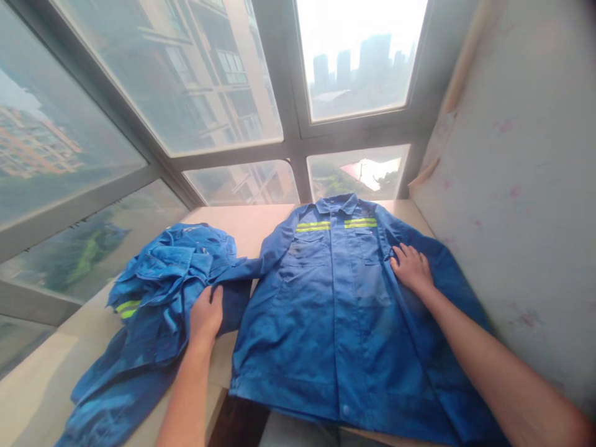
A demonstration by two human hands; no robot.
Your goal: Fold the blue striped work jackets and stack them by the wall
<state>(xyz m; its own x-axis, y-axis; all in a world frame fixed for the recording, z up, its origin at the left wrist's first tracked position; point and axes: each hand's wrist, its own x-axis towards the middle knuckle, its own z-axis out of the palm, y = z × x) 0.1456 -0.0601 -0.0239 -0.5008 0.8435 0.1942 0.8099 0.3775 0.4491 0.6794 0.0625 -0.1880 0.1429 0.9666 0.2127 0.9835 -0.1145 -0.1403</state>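
Note:
A blue work jacket (310, 316) with yellow-green stripes across the chest lies spread front side up, its collar toward the window. My left hand (205, 312) is closed on the end of the jacket's left-side sleeve (237, 271), which is pulled out sideways; the fingertips are partly hidden. My right hand (412, 268) rests on the jacket's other side, near the chest pocket and the top of the sleeve, fingers stretched out. Beside my left hand, a crumpled heap of blue clothing (158, 279) with a yellow-green stripe lies partly under the spread sleeve.
The pale ledge (261, 217) runs beneath the windows (233, 81), which have grey frames. A wall with faded flower patterns (521, 205) borders the right side. The ledge's front edge shows below my left hand, with a dark gap (237, 422) beneath.

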